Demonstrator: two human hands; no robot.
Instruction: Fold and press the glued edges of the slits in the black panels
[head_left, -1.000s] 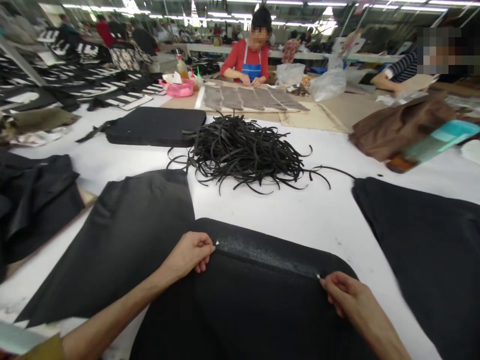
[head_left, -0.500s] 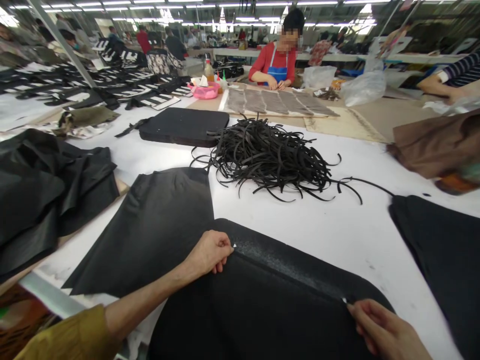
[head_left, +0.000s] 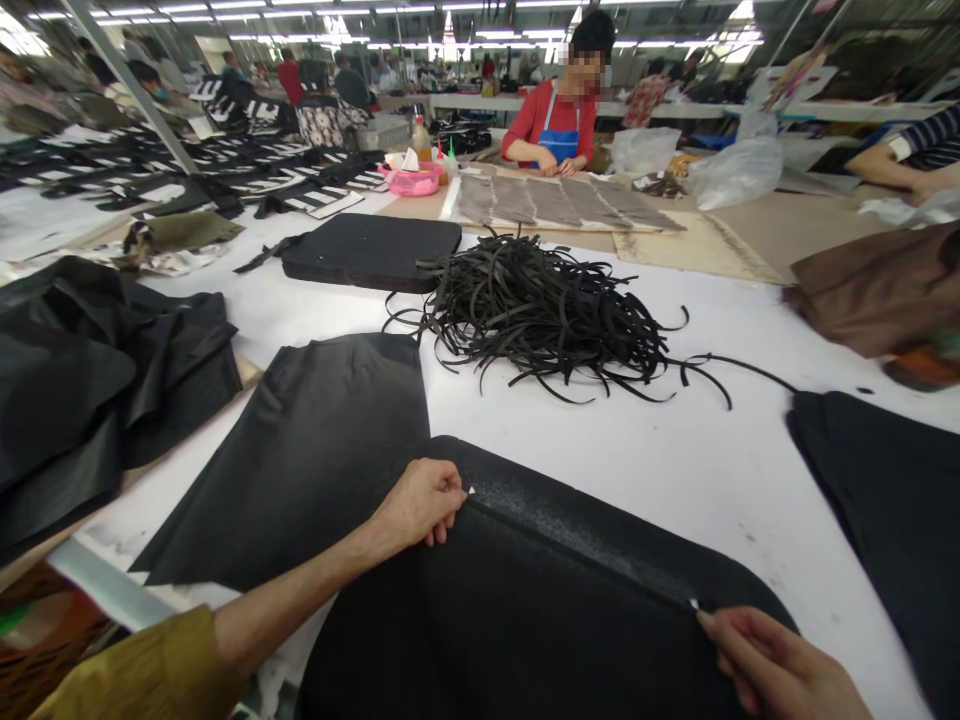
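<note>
The left hand (head_left: pixel 427 500) and the right hand (head_left: pixel 776 655) pinch black material (head_left: pixel 555 640) on the white table (head_left: pixel 675 450), a small white tip (head_left: pixel 471 491) showing at each pinch (a greyish, speckled band (head_left: pixel 555 526) stretches between). Farther back, a tangled heap of black strips (head_left: pixel 547 310) sits against a flat black stack (head_left: pixel 367 250).

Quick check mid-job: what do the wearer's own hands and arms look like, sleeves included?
Both the left hand and right hand are ungloved. An olive-mustard sleeve covers part of the left arm, leaving the wrist bare. No right sleeve shows in view.
</note>
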